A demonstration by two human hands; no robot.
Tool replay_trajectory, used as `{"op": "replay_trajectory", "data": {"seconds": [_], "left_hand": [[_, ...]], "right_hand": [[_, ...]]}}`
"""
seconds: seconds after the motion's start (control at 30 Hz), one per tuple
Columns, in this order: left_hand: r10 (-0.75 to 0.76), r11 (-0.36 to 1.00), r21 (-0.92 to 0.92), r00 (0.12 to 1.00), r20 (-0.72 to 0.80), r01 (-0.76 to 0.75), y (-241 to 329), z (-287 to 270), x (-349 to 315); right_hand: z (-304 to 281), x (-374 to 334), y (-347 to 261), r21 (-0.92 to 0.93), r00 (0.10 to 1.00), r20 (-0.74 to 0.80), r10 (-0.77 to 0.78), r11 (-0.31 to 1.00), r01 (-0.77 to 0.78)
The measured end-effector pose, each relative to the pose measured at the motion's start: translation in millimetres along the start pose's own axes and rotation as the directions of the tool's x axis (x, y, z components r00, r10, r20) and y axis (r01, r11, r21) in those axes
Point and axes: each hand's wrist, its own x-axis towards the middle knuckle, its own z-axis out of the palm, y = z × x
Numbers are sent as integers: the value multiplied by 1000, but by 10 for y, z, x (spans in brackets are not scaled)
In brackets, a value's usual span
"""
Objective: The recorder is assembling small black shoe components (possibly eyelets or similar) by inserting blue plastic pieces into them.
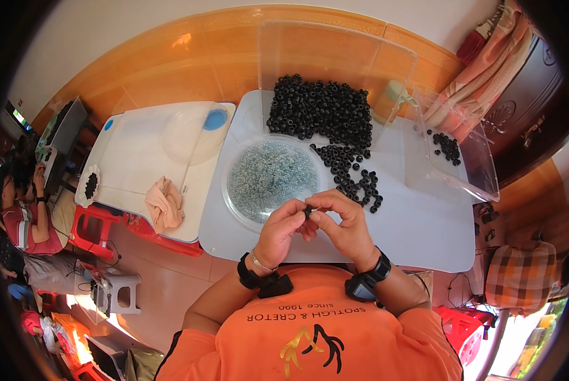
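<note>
My left hand [279, 232] and my right hand [346, 230] meet over the near side of the table, fingers pinched together. Between their fingertips is a small black ring-shaped piece [308, 211], partly hidden by the fingers. Just beyond my left hand sits a round clear bowl [226, 202] holding many small glassy beads [268, 178]. Loose black ring-shaped pieces [341, 166] are scattered beyond my right hand. They trail from a large pile [322, 108] of the same pieces at a big clear plastic box [389, 60].
A second clear box [481, 171] with several black pieces stands on the right of the light table [417, 235]. A cup [389, 105] is behind. Another table on the left bears a cloth [164, 203]. Red stools [91, 228] stand below; another person [27, 222] sits far left.
</note>
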Motion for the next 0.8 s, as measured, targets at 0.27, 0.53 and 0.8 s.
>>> {"op": "replay_trajectory", "data": {"seconds": [0.27, 0.53, 0.8], "left_hand": [[1, 999, -52, 997, -75, -4, -39, 76, 22], [10, 999, -44, 998, -70, -13, -54, 115, 17], [6, 995, -99, 997, -83, -14, -85, 154, 16]], "right_hand": [[98, -15, 84, -199, 994, -78, -72, 979, 55], [79, -14, 126, -288, 973, -71, -219, 938, 190], [103, -18, 121, -345, 956, -64, -286, 905, 248]]}}
